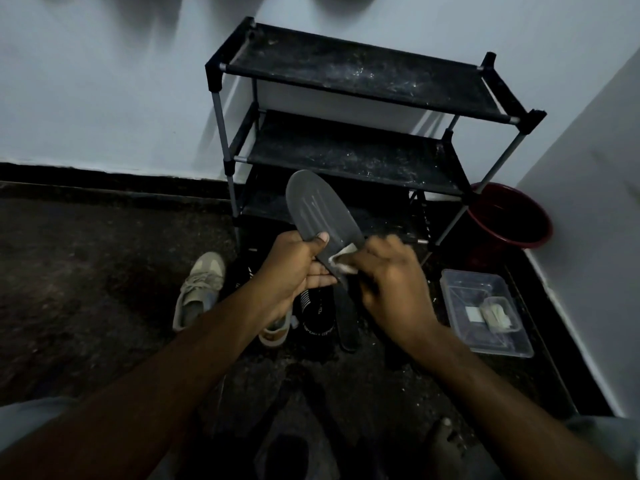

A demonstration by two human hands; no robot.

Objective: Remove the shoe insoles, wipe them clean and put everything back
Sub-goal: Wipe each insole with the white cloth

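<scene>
My left hand [294,268] grips a grey insole [317,209] near its heel end, thumb on top, holding it up in front of the shoe rack. My right hand [391,282] pinches a small white wipe [341,259] against the insole's lower part. Wet streaks show on the insole's upper half. On the floor below lie a second dark insole [348,320], a black shoe [317,317] and a beige sneaker [199,289]. Another beige sneaker [275,332] is mostly hidden under my left forearm.
A black three-shelf shoe rack [360,71] stands against the white wall. A red bucket [509,216] sits in the corner to its right. A clear plastic box [485,310] with small white items lies on the floor at right. A bare foot [446,441] shows at the bottom.
</scene>
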